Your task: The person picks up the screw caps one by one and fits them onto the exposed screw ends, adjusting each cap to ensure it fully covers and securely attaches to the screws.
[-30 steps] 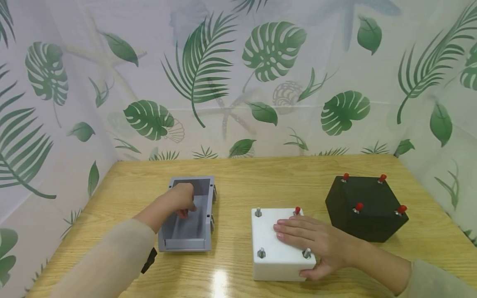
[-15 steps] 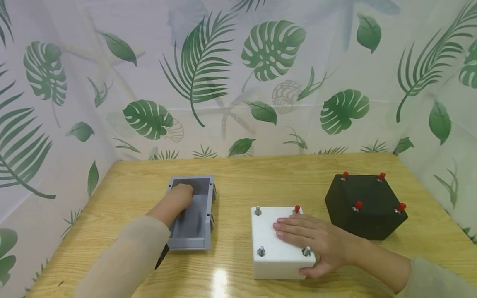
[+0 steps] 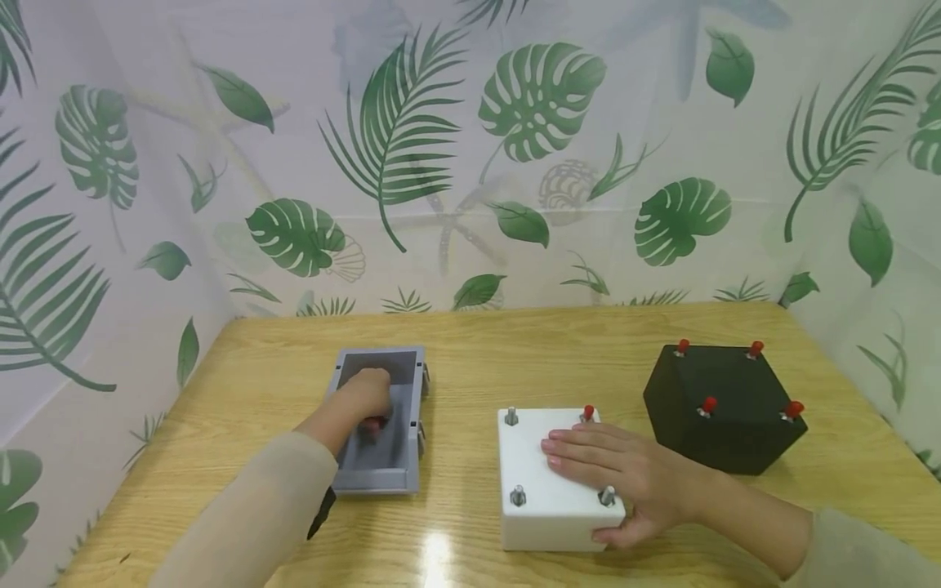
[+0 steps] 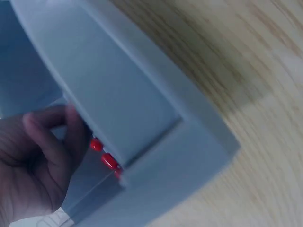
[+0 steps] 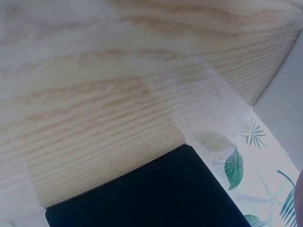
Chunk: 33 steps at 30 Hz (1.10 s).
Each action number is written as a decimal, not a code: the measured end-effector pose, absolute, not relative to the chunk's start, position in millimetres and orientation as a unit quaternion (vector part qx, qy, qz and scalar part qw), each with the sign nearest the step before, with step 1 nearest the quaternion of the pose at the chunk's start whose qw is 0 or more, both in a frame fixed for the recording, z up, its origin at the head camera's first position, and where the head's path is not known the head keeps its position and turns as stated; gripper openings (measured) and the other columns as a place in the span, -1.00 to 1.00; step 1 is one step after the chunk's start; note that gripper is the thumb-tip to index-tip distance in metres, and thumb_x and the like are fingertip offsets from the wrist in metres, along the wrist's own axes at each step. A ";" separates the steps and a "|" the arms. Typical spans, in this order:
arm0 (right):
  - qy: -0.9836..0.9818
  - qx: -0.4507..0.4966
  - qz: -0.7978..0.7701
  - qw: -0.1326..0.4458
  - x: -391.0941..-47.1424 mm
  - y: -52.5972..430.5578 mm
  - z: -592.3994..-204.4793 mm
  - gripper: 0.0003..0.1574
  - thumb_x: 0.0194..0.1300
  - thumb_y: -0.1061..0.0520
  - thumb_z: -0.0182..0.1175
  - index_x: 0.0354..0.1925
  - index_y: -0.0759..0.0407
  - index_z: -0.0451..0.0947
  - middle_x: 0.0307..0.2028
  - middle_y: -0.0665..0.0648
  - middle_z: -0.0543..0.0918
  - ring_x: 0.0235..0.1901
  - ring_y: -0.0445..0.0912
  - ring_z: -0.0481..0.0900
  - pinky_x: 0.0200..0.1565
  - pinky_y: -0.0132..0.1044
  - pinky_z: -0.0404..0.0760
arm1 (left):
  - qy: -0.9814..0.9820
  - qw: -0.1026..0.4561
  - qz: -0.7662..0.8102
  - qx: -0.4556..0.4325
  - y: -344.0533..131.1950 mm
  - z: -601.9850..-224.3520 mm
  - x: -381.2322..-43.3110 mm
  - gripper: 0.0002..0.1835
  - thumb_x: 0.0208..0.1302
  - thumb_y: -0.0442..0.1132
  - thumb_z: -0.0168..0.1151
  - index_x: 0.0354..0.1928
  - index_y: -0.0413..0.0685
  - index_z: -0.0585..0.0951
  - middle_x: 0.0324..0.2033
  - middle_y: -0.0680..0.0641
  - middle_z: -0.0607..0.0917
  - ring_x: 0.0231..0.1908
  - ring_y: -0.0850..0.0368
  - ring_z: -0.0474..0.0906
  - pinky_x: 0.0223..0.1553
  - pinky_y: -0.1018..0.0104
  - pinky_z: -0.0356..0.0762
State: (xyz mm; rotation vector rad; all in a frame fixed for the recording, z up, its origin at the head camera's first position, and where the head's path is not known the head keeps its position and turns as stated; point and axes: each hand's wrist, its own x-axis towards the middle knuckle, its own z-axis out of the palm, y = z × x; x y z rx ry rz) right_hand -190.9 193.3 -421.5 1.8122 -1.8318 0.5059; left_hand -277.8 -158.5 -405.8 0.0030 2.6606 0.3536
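In the head view my left hand (image 3: pixel 365 398) reaches down into a grey plastic bin (image 3: pixel 375 482). Its fingers are bent; small red caps (image 4: pixel 110 161) lie by the fingertips in the left wrist view, against the bin's wall. Whether the fingertips pinch one is hidden. My right hand (image 3: pixel 638 474) rests on a white block (image 3: pixel 532 457), fingers straight across the top and thumb against the side. Metal bolts (image 3: pixel 518 496) stand at the block's corners. The far right one wears a red cap (image 3: pixel 588 413); the other three are bare.
A black block (image 3: pixel 724 408) with red caps on its corner bolts stands to the right, behind my right forearm. Both blocks and the bin are on a wooden table (image 3: pixel 470 351). A leaf-patterned cloth (image 3: pixel 441 163) hangs behind and along the sides.
Inside the bin my left hand has gone deeper, then shifted slightly right and toward me. The right hand and the white block have stayed in place.
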 end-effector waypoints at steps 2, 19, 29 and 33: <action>-0.673 0.668 0.187 0.256 -191.0 192.7 -421.3 -0.10 0.15 -0.25 0.20 0.13 0.47 0.41 0.15 0.38 0.49 0.17 0.15 0.43 0.39 -0.18 0.16 | 0.956 0.241 0.164 -0.012 -158.0 -405.1 -278.8 -0.85 0.09 -0.48 0.22 -0.27 -0.38 0.52 -0.66 -0.14 0.65 -0.82 0.25 0.47 -0.79 0.54 0.37; -0.674 0.666 0.185 0.262 -190.5 192.1 -422.3 -0.12 0.17 -0.25 0.17 0.13 0.47 0.41 0.15 0.38 0.49 0.17 0.14 0.44 0.39 -0.20 0.17 | 0.808 0.265 0.509 -0.135 -160.9 -419.4 -269.0 -0.85 0.22 -0.49 0.10 -0.21 -0.51 0.52 -0.56 -0.15 0.63 -0.66 0.17 0.59 -0.46 0.34 0.68; -0.678 0.664 0.186 0.255 -190.2 193.4 -422.6 -0.10 0.17 -0.25 0.18 0.14 0.47 0.40 0.16 0.38 0.48 0.19 0.14 0.42 0.39 -0.20 0.16 | 0.773 0.291 0.547 -0.137 -167.4 -422.6 -268.2 -0.90 0.31 -0.50 0.06 -0.18 -0.43 0.50 -0.54 -0.16 0.66 -0.54 0.13 0.64 -0.36 0.26 0.70; -0.678 0.664 0.188 0.255 -190.2 192.9 -422.4 -0.11 0.17 -0.25 0.18 0.14 0.47 0.40 0.16 0.37 0.48 0.19 0.14 0.42 0.39 -0.20 0.17 | 0.763 0.294 0.557 -0.147 -167.4 -423.5 -267.9 -0.87 0.33 -0.49 0.05 -0.13 -0.42 0.50 -0.50 -0.15 0.66 -0.50 0.12 0.64 -0.31 0.25 0.69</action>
